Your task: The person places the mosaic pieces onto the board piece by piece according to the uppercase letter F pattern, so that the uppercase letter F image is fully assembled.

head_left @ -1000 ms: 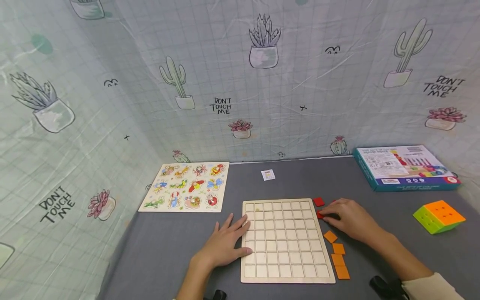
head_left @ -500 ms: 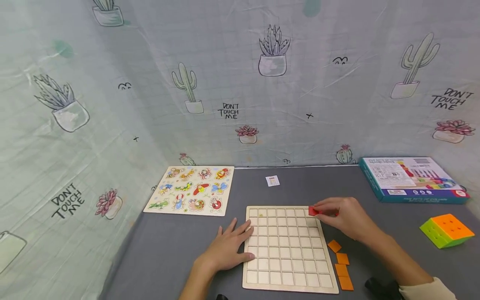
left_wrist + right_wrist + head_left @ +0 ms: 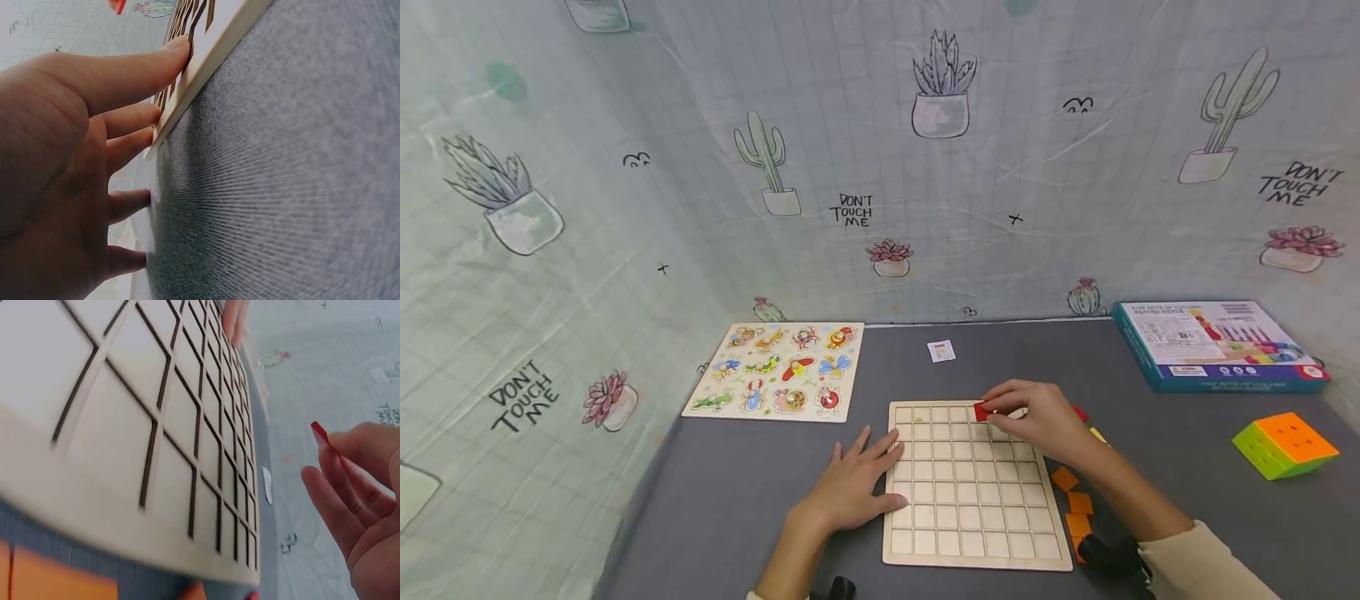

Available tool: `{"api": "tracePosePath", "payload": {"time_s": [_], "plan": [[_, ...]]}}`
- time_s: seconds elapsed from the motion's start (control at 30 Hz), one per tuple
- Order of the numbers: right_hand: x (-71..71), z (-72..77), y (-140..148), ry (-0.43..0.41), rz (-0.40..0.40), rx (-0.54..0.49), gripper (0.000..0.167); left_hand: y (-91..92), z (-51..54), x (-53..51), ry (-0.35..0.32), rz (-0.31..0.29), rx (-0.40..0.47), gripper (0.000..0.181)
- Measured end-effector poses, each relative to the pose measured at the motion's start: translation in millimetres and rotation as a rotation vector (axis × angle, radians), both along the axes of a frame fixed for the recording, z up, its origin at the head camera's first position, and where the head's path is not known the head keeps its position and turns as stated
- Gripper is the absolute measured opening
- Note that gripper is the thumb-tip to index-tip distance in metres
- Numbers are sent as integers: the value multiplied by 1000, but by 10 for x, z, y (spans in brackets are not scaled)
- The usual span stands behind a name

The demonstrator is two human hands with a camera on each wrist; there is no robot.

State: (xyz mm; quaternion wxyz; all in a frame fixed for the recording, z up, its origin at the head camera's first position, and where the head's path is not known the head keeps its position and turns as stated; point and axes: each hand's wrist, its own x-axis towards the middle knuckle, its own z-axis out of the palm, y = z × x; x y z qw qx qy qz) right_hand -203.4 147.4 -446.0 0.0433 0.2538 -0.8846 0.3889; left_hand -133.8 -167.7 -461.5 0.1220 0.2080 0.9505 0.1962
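A pale wooden grid board [image 3: 958, 500] with square recesses lies flat on the dark grey table. My right hand [image 3: 1033, 421] is above its far edge, pinching a small red square tile [image 3: 981, 412] between thumb and fingers. In the right wrist view the red tile [image 3: 319, 433] is seen nearly edge-on, raised off the board. On the board's left edge rests my left hand [image 3: 850, 487], fingers spread; in the left wrist view the thumb and two fingertips touch the rim, while the other fingertips reach the table cloth.
Several orange tiles [image 3: 1079, 503] line the board's right side; a yellow tile [image 3: 1098, 434] and another red one [image 3: 1080, 413] are partly behind the right arm. An insect picture board [image 3: 775, 372], a small card [image 3: 941, 351], a game box [image 3: 1221, 346] and a puzzle cube [image 3: 1285, 446] stand around.
My right hand has picked up a red tile from beside the board's upper right corner and carried it left over the far row. The left hand stays on the left edge.
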Motion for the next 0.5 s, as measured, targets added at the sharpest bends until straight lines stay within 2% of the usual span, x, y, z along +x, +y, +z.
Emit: {"api": "tracePosePath", "payload": {"time_s": [0.17, 0.5], "plan": [[-31, -27, -163, -83, 7, -7, 15, 4, 9, -19, 3, -2, -6, 74], [-66, -87, -487, -135, 26, -3, 14, 14, -1, -18, -10, 14, -26, 74]]}}
